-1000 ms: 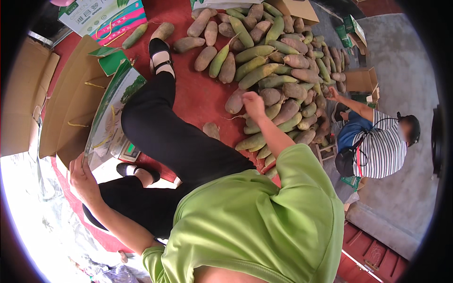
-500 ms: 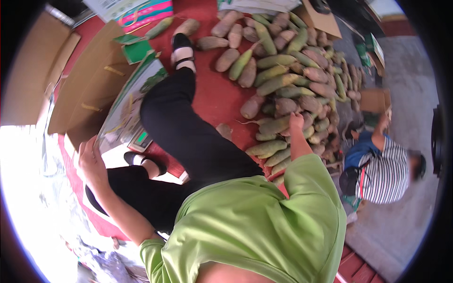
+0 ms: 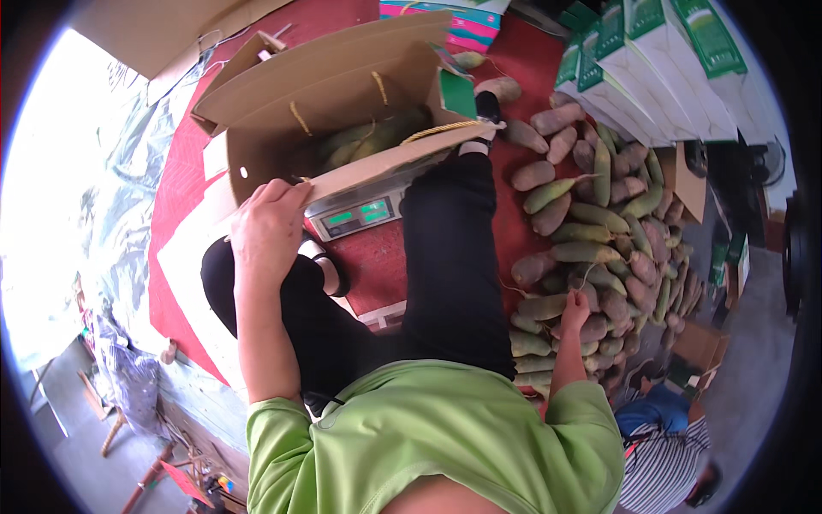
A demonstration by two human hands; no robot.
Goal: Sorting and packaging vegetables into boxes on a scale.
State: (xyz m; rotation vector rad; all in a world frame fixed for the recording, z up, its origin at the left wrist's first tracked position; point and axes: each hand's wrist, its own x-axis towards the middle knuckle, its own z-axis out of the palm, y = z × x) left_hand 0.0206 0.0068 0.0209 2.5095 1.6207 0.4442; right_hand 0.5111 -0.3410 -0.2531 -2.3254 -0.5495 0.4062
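An open cardboard carton with yellow cord handles stands on a scale with a lit green display. Several green radishes lie inside it. My left hand grips the carton's near flap at its left corner, fingers over the edge. To the right, a large heap of green radishes and brownish-pink ones covers the red floor covering. My right hand is closed at the right end of a green radish on the near side of this heap; its fingertips are partly hidden.
White-and-green boxes stand behind the heap. A co-worker in a striped shirt bends beside a small carton at right. A pink-and-blue box lies at the back. Clear plastic sheeting spreads at left.
My view has swung left, so the carton's inside and the radishes in it now show. Both hands keep nearly the same places, left on the flap, right at the heap.
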